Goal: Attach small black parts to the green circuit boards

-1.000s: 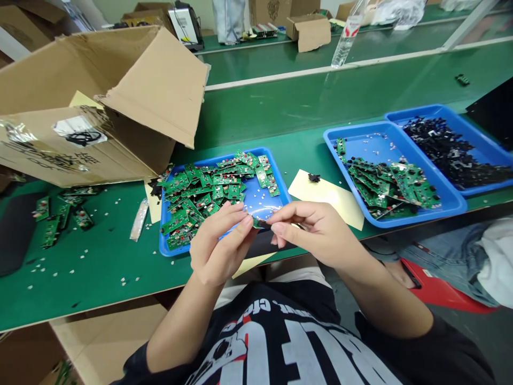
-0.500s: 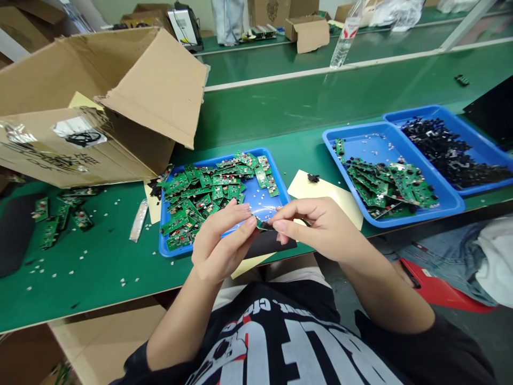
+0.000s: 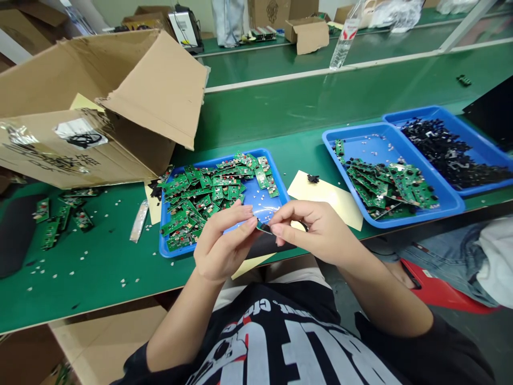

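Observation:
My left hand (image 3: 224,243) is closed on a small circuit board (image 3: 259,223), mostly hidden by the fingers, just above the near edge of the left blue tray. At the board's right end my right hand (image 3: 315,230) pinches a small black part (image 3: 265,228); whether the part is seated on the board I cannot tell. Behind my hands, the left blue tray (image 3: 276,160) holds a heap of green circuit boards (image 3: 196,192). A black clip-like piece (image 3: 313,178) lies on a sheet of yellowish paper (image 3: 334,200) to the right.
To the right, a second blue tray (image 3: 452,206) carries boards with black parts. Beyond it, another blue tray (image 3: 430,111) has many loose black parts. An open cardboard box (image 3: 132,155) stands at left, near several loose boards (image 3: 51,231). A water bottle (image 3: 345,40) stands on the ledge.
Both hands stay at the same place over the tray edge. My right fingers have shifted slightly, and more of the dark part between the hands shows.

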`<state>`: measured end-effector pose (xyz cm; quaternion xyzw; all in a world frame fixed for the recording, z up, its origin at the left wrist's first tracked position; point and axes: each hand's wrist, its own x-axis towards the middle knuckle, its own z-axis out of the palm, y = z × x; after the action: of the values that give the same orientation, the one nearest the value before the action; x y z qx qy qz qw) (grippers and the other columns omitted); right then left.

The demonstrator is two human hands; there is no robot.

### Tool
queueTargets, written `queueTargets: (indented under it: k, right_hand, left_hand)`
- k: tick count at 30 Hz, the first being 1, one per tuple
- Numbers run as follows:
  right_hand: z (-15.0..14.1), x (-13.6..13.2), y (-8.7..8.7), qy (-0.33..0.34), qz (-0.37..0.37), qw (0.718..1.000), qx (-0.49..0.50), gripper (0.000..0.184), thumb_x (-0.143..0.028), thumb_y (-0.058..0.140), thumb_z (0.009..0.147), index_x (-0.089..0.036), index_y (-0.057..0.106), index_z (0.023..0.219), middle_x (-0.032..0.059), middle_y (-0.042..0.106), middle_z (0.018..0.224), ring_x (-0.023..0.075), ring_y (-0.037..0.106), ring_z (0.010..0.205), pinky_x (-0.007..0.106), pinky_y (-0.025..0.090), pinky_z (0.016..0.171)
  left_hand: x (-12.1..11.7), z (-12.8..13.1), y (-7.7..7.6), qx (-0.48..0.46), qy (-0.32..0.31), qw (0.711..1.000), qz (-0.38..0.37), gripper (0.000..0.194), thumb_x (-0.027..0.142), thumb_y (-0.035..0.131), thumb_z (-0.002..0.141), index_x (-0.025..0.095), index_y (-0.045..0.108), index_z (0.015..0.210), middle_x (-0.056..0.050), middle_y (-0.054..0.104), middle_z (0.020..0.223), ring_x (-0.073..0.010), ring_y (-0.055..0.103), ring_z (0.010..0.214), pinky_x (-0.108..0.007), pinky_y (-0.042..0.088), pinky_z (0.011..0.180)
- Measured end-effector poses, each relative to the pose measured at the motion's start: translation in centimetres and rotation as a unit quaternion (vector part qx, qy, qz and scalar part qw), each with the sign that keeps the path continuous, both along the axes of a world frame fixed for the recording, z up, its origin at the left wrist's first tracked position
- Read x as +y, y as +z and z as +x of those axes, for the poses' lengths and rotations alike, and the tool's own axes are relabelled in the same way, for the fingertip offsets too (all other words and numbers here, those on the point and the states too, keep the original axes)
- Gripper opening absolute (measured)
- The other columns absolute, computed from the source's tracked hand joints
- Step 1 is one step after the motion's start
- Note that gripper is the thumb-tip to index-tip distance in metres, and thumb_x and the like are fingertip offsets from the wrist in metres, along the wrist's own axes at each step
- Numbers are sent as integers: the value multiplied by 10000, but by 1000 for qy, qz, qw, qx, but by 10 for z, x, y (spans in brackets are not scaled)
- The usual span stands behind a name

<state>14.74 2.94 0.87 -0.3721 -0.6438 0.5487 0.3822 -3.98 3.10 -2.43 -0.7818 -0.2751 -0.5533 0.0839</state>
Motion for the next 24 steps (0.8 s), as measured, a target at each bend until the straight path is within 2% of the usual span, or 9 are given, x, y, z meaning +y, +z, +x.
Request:
queueTargets:
  k: [5, 8, 10, 12, 15, 18, 20, 24]
  right_hand:
    - [-2, -3, -2, -15, 52, 998, -14, 56, -217, 616, 818, -175, 623, 782, -19, 642, 643, 86, 582, 586, 207, 474, 567]
    - [-5, -4, -9, -42, 86, 995, -18, 108, -256, 611, 833, -178, 597, 760, -36, 589, 614, 66, 528, 521, 185, 431, 494]
    - [-7, -4, -12, -64, 105, 992, -22, 139, -281, 605, 843, -181, 583, 751, -49, 556, 583, 60, 498, 479, 180, 404, 453]
    - [-7, -4, -12, -83, 136, 987, -33, 108, -270, 597, 854, -182, 598, 792, -46, 584, 597, 62, 512, 477, 182, 413, 458]
    - [-4, -5, -7, -82, 219, 970, -67, 62, -206, 574, 870, -182, 631, 878, -8, 688, 737, 75, 592, 560, 190, 459, 532]
    - [-2, -5, 0, -94, 295, 944, -115, 98, -168, 546, 876, -178, 639, 848, 9, 710, 763, 98, 625, 622, 214, 480, 598]
    - [-3, -4, 1, -124, 323, 926, -148, 102, -169, 542, 874, -170, 637, 837, 4, 689, 697, 108, 606, 590, 231, 472, 587]
    - [-8, -2, -3, -178, 370, 892, -189, 119, -183, 553, 870, -173, 628, 779, 9, 663, 654, 131, 590, 601, 263, 463, 608]
  left_hand:
    - [-2, 1, -3, -48, -33, 996, -67, 386, 75, 728, 731, 198, 614, 1078, -39, 664, 981, -166, 689, 899, -340, 614, 810]
    - [-5, 7, -6, -123, -93, 974, -163, 443, 97, 765, 701, 225, 627, 1102, -33, 663, 966, -160, 685, 886, -315, 604, 792]
    - [-7, 13, -7, -205, -143, 936, -246, 412, 129, 773, 702, 242, 647, 1077, -20, 663, 934, -140, 683, 859, -274, 593, 770]
    - [-10, 20, -5, -281, -182, 887, -317, 354, 152, 780, 698, 246, 672, 1021, -11, 666, 910, -124, 683, 837, -236, 584, 748]
    - [-13, 25, -2, -354, -198, 825, -393, 295, 194, 796, 682, 243, 698, 956, -17, 685, 903, -123, 682, 839, -213, 571, 741]
    - [-15, 26, 0, -379, -204, 786, -444, 292, 234, 794, 688, 244, 712, 968, -32, 697, 913, -138, 677, 864, -231, 560, 782]
    - [-17, 25, -2, -374, -203, 782, -455, 294, 267, 768, 719, 246, 714, 1007, -53, 699, 962, -156, 669, 895, -265, 554, 814]
    - [-22, 25, -5, -324, -163, 812, -458, 279, 340, 643, 834, 231, 702, 1084, -95, 690, 1079, -210, 640, 1005, -359, 508, 925]
